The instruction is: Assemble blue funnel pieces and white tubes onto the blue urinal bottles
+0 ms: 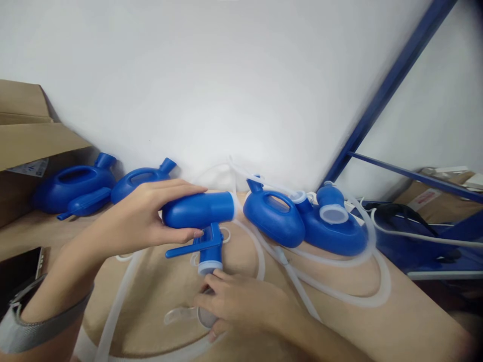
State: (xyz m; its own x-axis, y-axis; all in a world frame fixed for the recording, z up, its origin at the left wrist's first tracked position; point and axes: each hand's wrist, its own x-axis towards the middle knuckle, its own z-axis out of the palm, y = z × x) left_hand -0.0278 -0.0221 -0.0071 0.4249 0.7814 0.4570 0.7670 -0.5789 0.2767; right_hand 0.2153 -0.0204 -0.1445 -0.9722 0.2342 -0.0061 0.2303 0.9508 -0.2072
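My left hand [151, 213] wraps round a rounded blue plastic bottle [199, 208] lying sideways, with a whitish rim at its right end. Just below the bottle is a blue fitting [209, 251] with a lever-like bar and a pale collar; the left thumb tip lies at its top. Whether fitting and bottle are joined I cannot tell. Closer to me, my right hand [241, 301] has its fingers curled on a translucent round cap [207, 317], its fingertips close to the collar. A clear tab [179, 315] sticks out left of the cap.
Blue handled jugs [273, 213] stand along the wall on both sides. Translucent tubing [354, 299] loops across the tabletop. An open cardboard box [41, 143] and a dark phone-like device [22, 266] are at left. A blue metal frame [392, 83] rises at right.
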